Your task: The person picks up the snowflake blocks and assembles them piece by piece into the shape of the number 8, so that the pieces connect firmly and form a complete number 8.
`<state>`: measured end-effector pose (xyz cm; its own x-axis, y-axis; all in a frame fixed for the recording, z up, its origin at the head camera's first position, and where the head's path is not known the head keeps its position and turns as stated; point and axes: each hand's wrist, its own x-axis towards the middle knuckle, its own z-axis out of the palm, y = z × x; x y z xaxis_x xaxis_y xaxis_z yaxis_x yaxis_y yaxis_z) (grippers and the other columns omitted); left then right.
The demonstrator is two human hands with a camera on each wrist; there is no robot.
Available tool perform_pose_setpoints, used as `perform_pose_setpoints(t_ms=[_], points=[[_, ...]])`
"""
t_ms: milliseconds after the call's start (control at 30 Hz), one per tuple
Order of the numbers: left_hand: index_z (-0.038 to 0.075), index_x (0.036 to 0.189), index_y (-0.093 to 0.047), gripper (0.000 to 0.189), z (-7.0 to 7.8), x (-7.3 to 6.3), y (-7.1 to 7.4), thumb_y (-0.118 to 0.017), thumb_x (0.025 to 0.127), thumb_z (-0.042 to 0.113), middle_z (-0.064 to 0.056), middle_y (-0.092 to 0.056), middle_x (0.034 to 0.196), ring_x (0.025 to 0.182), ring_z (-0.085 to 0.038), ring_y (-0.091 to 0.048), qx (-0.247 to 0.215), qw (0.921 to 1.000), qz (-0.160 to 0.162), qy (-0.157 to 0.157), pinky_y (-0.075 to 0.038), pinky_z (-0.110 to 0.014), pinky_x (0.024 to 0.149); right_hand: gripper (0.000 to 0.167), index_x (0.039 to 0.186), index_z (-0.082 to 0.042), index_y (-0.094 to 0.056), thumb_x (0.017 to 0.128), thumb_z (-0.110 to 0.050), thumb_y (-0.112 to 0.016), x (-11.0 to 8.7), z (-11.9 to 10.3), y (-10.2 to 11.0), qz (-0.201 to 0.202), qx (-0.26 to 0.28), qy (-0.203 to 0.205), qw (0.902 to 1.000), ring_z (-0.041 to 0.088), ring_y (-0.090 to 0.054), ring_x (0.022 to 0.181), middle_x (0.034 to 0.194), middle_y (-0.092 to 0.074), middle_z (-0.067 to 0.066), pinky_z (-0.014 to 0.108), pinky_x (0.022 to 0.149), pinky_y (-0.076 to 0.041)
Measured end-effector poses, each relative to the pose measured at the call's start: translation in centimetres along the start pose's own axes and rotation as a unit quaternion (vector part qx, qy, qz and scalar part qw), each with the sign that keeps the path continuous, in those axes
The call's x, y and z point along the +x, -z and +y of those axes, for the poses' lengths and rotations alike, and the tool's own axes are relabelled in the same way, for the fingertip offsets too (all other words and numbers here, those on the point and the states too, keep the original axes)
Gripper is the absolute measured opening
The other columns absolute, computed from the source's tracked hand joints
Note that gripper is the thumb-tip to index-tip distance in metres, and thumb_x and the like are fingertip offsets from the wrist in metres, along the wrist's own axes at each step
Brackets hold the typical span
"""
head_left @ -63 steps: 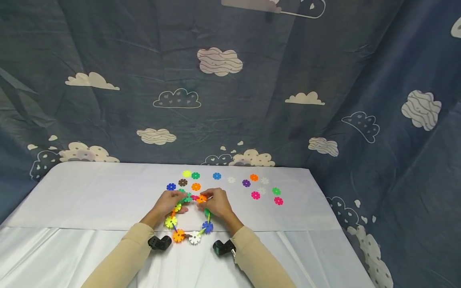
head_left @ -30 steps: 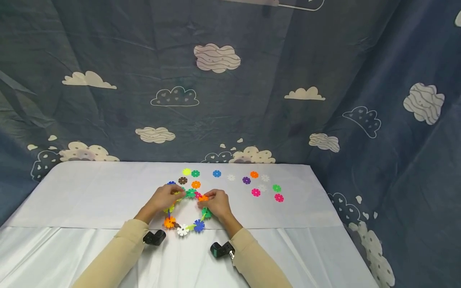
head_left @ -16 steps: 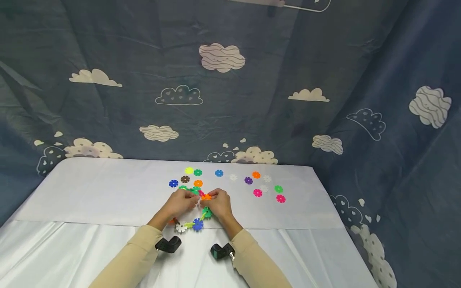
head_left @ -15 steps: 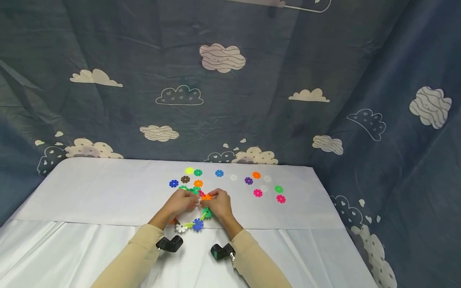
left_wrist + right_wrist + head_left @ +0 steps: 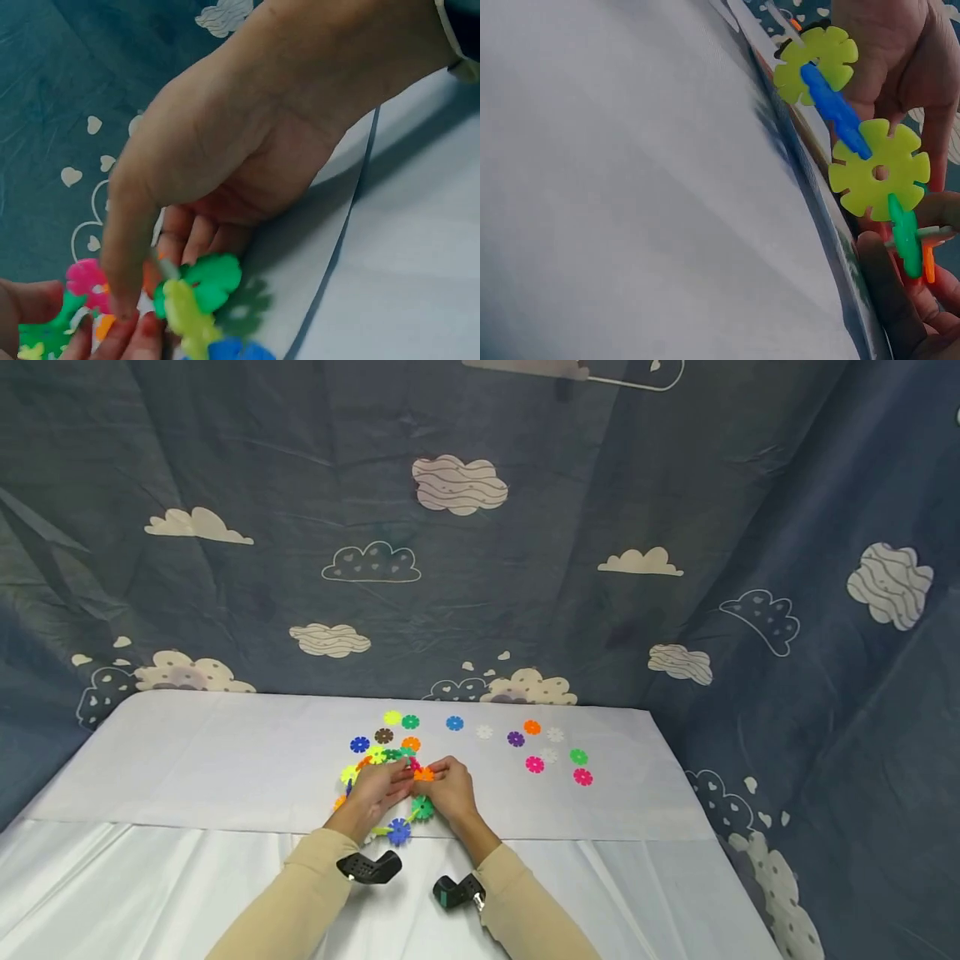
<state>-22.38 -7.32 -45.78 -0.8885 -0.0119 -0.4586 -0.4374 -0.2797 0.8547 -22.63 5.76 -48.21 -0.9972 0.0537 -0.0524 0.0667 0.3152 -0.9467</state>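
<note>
A ring-like chain of slotted plastic flower discs runs around and between both hands over the table's middle. The right hand pinches an orange disc of the chain between thumb and fingers. Close against it, the left hand holds the chain beside a pink disc, which touches the orange one. Yellow discs joined by a blue one show in the right wrist view. A green disc with a yellow one hangs below the right hand in the left wrist view. The left hand hides part of the chain.
Several loose flower discs lie along the back of the white table, among them a brown one, a light blue one and a purple one. A dark cloud-print curtain hangs behind and to the right.
The left hand has shifted right, close to the right hand, and now covers the chain's lower left part. The chain has tilted and slid left. The right hand keeps its hold on the orange disc.
</note>
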Motion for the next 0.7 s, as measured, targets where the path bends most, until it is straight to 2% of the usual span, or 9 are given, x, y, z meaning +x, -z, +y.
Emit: perform_pose_setpoints(t_ms=[133,267,367,500,600,700], points=[[-0.007,0.128,-0.052,0.035,-0.4,0.1,-0.1,-0.052,0.1,0.015,-0.008,-0.063,0.097,0.077,-0.011,-0.059,-0.025,0.9995,0.021,-0.004,-0.05,-0.021,0.071,0.036,0.089,-0.001,-0.056,0.068,-0.006,-0.084,-0.2,-0.1,-0.3,-0.013,0.013,0.006,0.9998,0.012,-0.047,0.063,0.069,-0.052,0.001,0.02,0.055,-0.04],[-0.006,0.122,-0.054,0.03,-0.8,0.3,0.0,-0.05,0.101,0.015,0.002,-0.061,0.082,0.069,-0.009,-0.054,-0.049,0.9984,0.02,-0.019,-0.043,-0.021,0.064,0.038,0.09,-0.001,-0.053,0.069,-0.007,-0.085,-0.4,-0.2,-0.5,-0.036,0.027,0.019,0.9988,0.011,-0.047,0.064,0.069,-0.051,0.0,0.019,0.055,-0.039],[-0.005,0.112,-0.055,0.022,-0.9,0.5,0.2,-0.05,0.101,0.013,0.002,-0.061,0.08,0.069,-0.009,-0.054,-0.085,0.9958,0.012,-0.034,-0.047,-0.021,0.064,0.036,0.096,0.002,-0.055,0.074,-0.005,-0.083,0.0,-0.2,-0.1,-0.082,0.061,0.016,0.9946,0.011,-0.052,0.061,0.072,-0.051,0.002,0.02,0.056,-0.048],[0.0,0.103,-0.054,0.012,-0.4,0.5,0.9,-0.052,0.1,0.012,-0.001,-0.059,0.081,0.076,-0.012,-0.055,-0.123,0.9913,0.011,-0.045,-0.052,-0.026,0.071,0.032,0.106,0.006,-0.059,0.082,-0.006,-0.076,1.4,-0.1,0.9,-0.155,0.105,-0.004,0.9822,0.014,-0.061,0.061,0.078,-0.06,0.006,0.031,0.063,-0.058],[0.005,0.098,-0.055,0.007,0.1,0.6,1.6,-0.055,0.098,0.012,0.0,-0.058,0.081,0.079,-0.014,-0.057,-0.133,0.9897,0.015,-0.051,-0.051,-0.031,0.075,0.029,0.106,0.007,-0.061,0.085,-0.009,-0.074,2.9,-0.2,1.3,-0.158,0.095,-0.007,0.9829,0.016,-0.063,0.064,0.08,-0.065,0.008,0.033,0.065,-0.058],[0.009,0.091,-0.055,0.008,0.5,0.7,2.3,-0.055,0.098,0.013,0.002,-0.06,0.08,0.077,-0.013,-0.058,-0.148,0.9873,0.012,-0.057,-0.052,-0.031,0.073,0.026,0.102,0.005,-0.064,0.084,-0.01,-0.075,4.4,-0.3,1.3,-0.125,0.05,-0.001,0.9909,0.015,-0.061,0.062,0.08,-0.065,0.008,0.03,0.062,-0.058]])
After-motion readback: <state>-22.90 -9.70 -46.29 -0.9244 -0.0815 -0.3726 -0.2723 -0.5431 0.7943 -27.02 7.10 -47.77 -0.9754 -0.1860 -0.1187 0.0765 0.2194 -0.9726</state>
